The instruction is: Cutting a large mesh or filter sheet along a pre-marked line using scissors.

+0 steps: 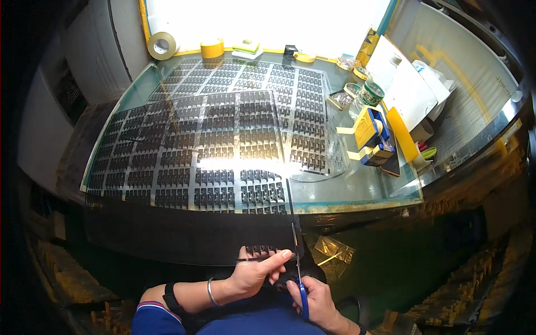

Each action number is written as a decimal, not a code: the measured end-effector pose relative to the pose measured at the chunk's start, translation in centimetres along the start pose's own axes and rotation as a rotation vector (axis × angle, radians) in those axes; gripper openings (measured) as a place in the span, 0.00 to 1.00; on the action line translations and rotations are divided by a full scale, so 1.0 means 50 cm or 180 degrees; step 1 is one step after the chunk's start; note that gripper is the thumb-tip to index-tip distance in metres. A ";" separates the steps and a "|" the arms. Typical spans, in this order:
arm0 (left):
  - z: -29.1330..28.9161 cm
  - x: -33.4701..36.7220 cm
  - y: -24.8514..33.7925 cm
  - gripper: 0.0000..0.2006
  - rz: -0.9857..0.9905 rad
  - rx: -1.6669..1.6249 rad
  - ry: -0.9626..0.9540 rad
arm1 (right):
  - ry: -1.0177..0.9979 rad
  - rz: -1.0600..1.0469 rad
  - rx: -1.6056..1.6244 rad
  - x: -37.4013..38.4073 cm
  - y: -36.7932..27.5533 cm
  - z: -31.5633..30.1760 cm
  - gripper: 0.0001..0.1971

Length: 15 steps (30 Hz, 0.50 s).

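A large transparent film sheet (184,151) with rows of small black printed patterns lies over the glass table and hangs past its front edge. My left hand (258,273) grips the sheet's near edge close to its right corner, thumb on top and fingers beneath. In my right hand (318,301) is a pair of scissors (302,287) with blue handles. Their blades point away from me, along the right edge of the sheet, just right of my left thumb. Whether the blades have film between them is hard to make out.
A second patterned sheet (310,111) lies under the first on the glass table (357,190). Tape rolls (212,48) stand along the back. At the right are a blue tape dispenser (375,137), a green-rimmed jar (369,94) and a yellow board (403,134). A clear bag (335,249) lies below.
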<state>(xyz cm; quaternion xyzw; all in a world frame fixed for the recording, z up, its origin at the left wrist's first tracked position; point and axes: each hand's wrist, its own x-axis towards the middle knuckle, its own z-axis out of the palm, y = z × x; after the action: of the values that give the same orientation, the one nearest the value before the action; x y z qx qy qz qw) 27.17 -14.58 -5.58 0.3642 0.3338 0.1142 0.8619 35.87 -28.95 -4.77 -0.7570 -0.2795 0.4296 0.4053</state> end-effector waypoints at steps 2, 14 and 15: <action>0.002 -0.003 -0.006 0.08 -0.0036 0.0006 -0.0106 | 0.0047 -0.0066 0.0092 0.002 0.004 0.001 0.12; 0.009 -0.023 -0.026 0.09 -0.0140 0.0090 -0.0267 | 0.0174 -0.0655 -0.0289 0.029 0.059 -0.007 0.13; 0.004 -0.022 -0.031 0.09 -0.0162 0.0114 -0.0286 | 0.0139 -0.0561 -0.0193 0.027 0.058 -0.006 0.13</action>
<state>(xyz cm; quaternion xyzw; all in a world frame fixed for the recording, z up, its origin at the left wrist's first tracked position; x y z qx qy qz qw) 26.42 -16.28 -6.01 0.3758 0.3059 0.0698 0.8720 36.96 -29.50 -7.71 -0.7506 -0.3490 0.3670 0.4244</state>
